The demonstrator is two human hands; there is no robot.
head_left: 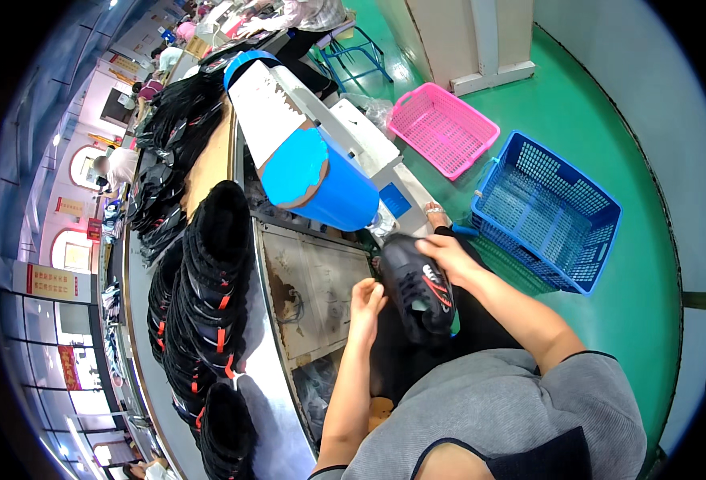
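One rounded black shoe (411, 282) is clasped in the right hand (450, 259); left hand (366, 304) curled, hold unclear.

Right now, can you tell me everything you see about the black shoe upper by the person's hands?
The shoe upper is black and looks soft, perhaps fabric, with what look like dark laces down its middle and a red-and-white marking on its right side. It's tilted lengthwise above the person's lap, one end up near the metal machine tip; I can't tell whether they touch. The right hand holds its upper right edge. The left hand is beside it, contact unclear.
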